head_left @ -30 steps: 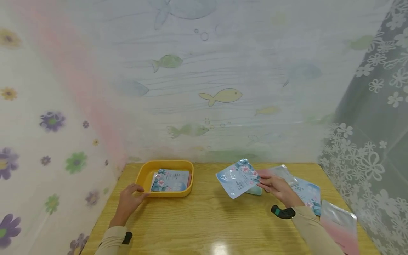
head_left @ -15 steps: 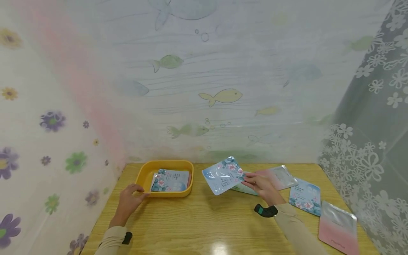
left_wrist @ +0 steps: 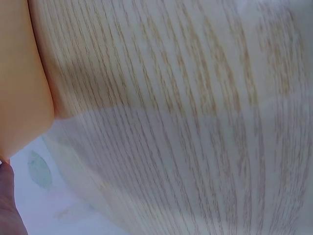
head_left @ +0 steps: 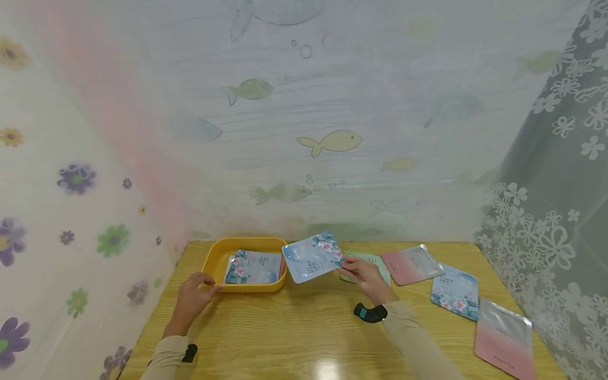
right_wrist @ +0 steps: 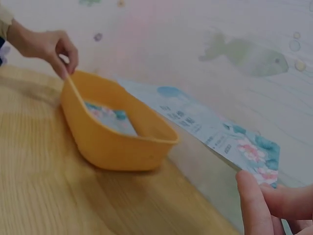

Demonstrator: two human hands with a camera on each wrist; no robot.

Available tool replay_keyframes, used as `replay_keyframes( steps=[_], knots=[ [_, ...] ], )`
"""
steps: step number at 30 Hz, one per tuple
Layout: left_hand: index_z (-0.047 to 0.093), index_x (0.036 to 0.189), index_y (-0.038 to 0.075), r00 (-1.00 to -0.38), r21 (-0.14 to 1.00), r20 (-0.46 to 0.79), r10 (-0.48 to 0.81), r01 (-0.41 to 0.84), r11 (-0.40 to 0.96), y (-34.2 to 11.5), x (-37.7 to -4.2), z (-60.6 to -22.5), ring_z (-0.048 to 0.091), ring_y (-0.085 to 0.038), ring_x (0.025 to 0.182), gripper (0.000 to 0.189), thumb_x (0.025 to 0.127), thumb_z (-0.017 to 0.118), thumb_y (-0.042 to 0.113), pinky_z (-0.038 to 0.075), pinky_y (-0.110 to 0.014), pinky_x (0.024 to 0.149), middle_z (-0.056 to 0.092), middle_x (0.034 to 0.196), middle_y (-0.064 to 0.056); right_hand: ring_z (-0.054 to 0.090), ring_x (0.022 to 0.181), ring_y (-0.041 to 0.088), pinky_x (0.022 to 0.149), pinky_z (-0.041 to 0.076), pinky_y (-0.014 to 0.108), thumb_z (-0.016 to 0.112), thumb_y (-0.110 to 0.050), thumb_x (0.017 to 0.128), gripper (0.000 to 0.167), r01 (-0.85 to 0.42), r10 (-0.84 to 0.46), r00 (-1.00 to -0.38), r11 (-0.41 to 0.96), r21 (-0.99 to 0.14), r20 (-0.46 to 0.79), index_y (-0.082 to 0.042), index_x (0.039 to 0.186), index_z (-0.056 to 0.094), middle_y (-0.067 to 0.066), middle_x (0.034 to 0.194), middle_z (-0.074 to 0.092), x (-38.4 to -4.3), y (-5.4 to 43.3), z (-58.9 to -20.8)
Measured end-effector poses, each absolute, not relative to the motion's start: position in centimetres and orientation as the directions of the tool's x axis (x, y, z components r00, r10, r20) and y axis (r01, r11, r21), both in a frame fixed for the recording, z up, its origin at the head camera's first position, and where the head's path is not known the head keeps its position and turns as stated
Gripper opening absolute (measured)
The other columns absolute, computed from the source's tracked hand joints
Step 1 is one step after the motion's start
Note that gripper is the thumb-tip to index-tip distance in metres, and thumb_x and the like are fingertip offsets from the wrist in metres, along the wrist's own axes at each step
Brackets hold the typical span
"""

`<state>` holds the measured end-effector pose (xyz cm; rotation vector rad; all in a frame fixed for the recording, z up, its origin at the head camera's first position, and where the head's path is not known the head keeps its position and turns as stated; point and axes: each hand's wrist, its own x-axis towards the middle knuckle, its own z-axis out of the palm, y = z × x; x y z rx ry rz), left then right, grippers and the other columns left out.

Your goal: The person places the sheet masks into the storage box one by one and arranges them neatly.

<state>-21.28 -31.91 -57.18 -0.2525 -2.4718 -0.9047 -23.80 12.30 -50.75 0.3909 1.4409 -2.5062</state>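
My right hand (head_left: 364,275) pinches a light-blue sheet-mask packet (head_left: 311,257) with pink flowers by its right corner. The packet hangs above the table, its left edge close to the tray's right rim. In the right wrist view, the held packet (right_wrist: 205,125) slants past the yellow tray (right_wrist: 122,149). My left hand (head_left: 192,298) pinches the near-left rim of that yellow plastic tray (head_left: 252,288); the right wrist view shows thumb and fingers on the rim. Inside the tray lies another blue floral packet (head_left: 256,266), on top of others mostly hidden beneath it.
On the wooden table (head_left: 294,338), a green packet (head_left: 375,261) lies partly behind my right hand. Farther right are a pink-and-silver packet (head_left: 410,265), a blue floral packet (head_left: 455,291) and another pink-and-silver packet (head_left: 504,338). A fish-patterned curtain (head_left: 332,200) hangs behind the table.
My right hand has carried the blue packet leftward to the tray's right side, uncovering more of the green and pink packets. The left hand has stayed on the tray rim.
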Motion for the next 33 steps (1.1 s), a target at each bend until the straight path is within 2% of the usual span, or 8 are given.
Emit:
replay_keyframes(
  steps=[5,9,17,26,31,33],
  knots=[
    [0.067,0.078,0.004,-0.867,0.561,0.498,0.003,0.325,0.761,-31.9,-21.2,-57.1,0.059,-0.028,0.076,0.024,0.068,0.086,0.015,0.050,-0.048,0.071,0.061,0.081,-0.004,0.047,0.118,0.038,0.096,0.044,0.038,0.041,0.016,0.093,0.046,0.335,-0.060,-0.932,-0.517,-0.787,-0.358,0.015,0.138,0.032,0.030,0.144,0.026,-24.1,10.4,-50.8],
    [0.067,0.078,0.002,-0.863,0.561,0.505,0.008,0.336,0.756,-31.9,-21.2,-57.1,0.059,-0.028,0.075,0.024,0.068,0.086,0.013,0.050,-0.049,0.070,0.061,0.080,-0.004,0.043,0.123,0.041,0.096,0.043,0.039,0.042,0.017,0.092,0.046,0.348,-0.067,-0.924,-0.550,-0.759,-0.375,0.015,0.137,0.034,0.030,0.143,0.029,-24.4,8.8,-50.8],
    [0.066,0.075,0.007,-0.839,0.533,0.544,0.020,0.364,0.764,-32.1,-21.4,-57.4,0.059,-0.026,0.074,0.024,0.066,0.087,0.012,0.051,-0.048,0.069,0.060,0.078,-0.002,0.052,0.112,0.036,0.093,0.046,0.037,0.044,0.017,0.091,0.042,0.358,-0.071,-0.920,-0.552,-0.753,-0.385,0.017,0.133,0.039,0.033,0.135,0.038,-24.8,5.7,-51.1],
    [0.066,0.076,0.003,-0.839,0.535,0.543,0.012,0.358,0.765,-31.9,-21.2,-57.1,0.058,-0.026,0.073,0.024,0.066,0.087,0.009,0.050,-0.048,0.068,0.061,0.078,-0.004,0.047,0.121,0.039,0.094,0.046,0.035,0.045,0.017,0.091,0.041,0.364,-0.086,-0.918,-0.568,-0.738,-0.386,0.016,0.132,0.042,0.033,0.136,0.040,-24.9,2.0,-51.3],
    [0.066,0.075,0.005,-0.838,0.536,0.546,0.010,0.358,0.765,-31.9,-21.2,-57.1,0.059,-0.026,0.072,0.024,0.065,0.087,0.009,0.051,-0.048,0.068,0.061,0.077,-0.004,0.061,0.105,0.034,0.085,0.051,0.033,0.052,0.018,0.088,0.038,0.368,-0.023,-0.900,-0.574,-0.732,-0.435,0.017,0.125,0.050,0.033,0.126,0.050,-25.3,0.1,-51.6],
    [0.066,0.074,0.007,-0.827,0.525,0.562,0.019,0.374,0.764,-31.9,-21.3,-57.2,0.059,-0.026,0.071,0.024,0.064,0.088,0.009,0.051,-0.047,0.067,0.061,0.077,-0.003,0.061,0.105,0.034,0.083,0.052,0.031,0.052,0.018,0.088,0.037,0.376,-0.018,-0.895,-0.566,-0.734,-0.445,0.017,0.125,0.050,0.033,0.125,0.050,-25.5,-0.6,-51.7]
  ],
)
